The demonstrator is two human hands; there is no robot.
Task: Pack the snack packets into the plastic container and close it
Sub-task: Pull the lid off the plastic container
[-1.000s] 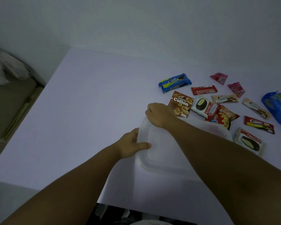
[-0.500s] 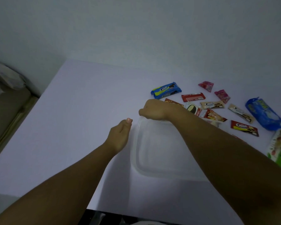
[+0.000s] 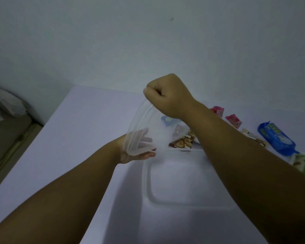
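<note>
White table (image 3: 74, 138) against pale wall (image 3: 113, 41); right hand (image 3: 167, 95) fingers pinch lid (image 3: 141, 127), left hand (image 3: 137, 148) fingers spread.

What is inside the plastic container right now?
Nothing shows inside the plastic container; its visible bottom is bare. The right forearm covers its right side, so that part cannot be checked.

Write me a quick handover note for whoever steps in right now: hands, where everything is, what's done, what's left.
Right hand: fist pinching the top edge of the clear lid, lifted and tilted above the table.
Left hand: open behind the lid's lower edge, steadying it.
Container: open and empty on the table, near edge.
Snack packets: all on the table beyond and right of the container, none packed.
Done: lid off.
Left: set lid aside, load every packet, close the container.
</note>
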